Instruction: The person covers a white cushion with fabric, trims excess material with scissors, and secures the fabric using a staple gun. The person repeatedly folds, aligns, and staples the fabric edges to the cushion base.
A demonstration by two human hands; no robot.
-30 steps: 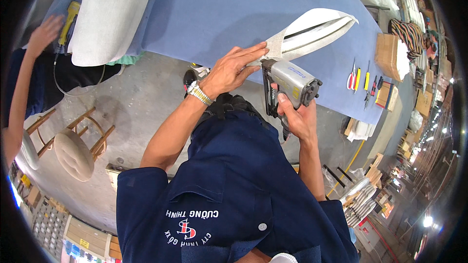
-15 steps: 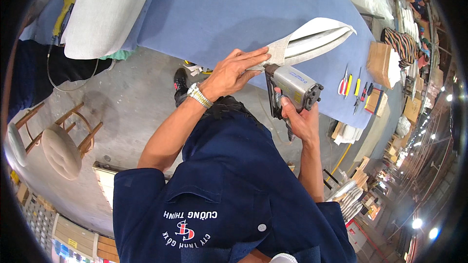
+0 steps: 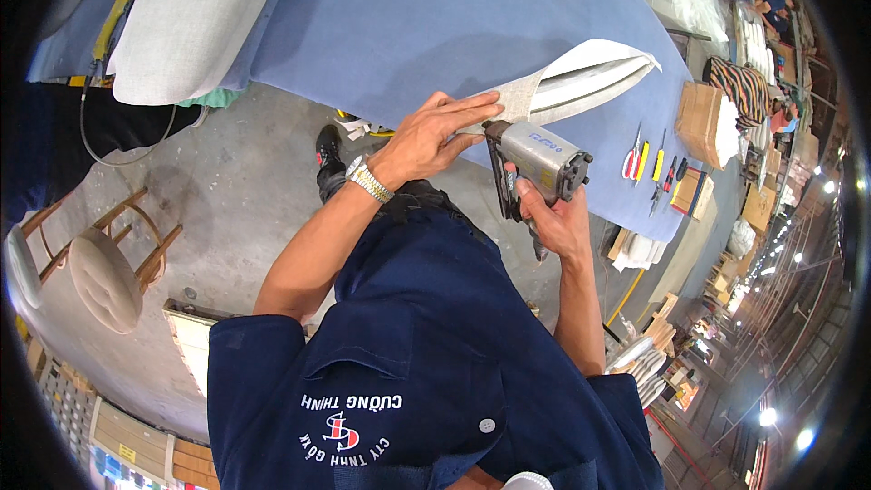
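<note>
A silver-and-black pneumatic staple gun (image 3: 540,154) is gripped by its handle in my right hand (image 3: 558,218). Its nose touches or nearly touches the near end of a curved panel (image 3: 590,82), partly wrapped in light grey fabric. My left hand (image 3: 435,136) lies across that end, fingers stretched over the fabric and thumb underneath, pinching it. The panel's far end rests over the blue-covered table (image 3: 390,27), its open edge showing layers inside. Exactly where the nose meets the fabric is too small to make out.
Pliers, a yellow-handled cutter and other hand tools (image 3: 653,163) lie on the table's right side, near a cardboard box (image 3: 703,122). At upper left are a large light-grey upholstered piece (image 3: 200,18) and a yellow tool (image 3: 116,14). A cushioned stool (image 3: 107,281) stands on the left.
The view has shifted slightly. The staple gun sits a little further left relative to the panel's end, its nose nearer my left fingertips. Both hands keep their hold.
</note>
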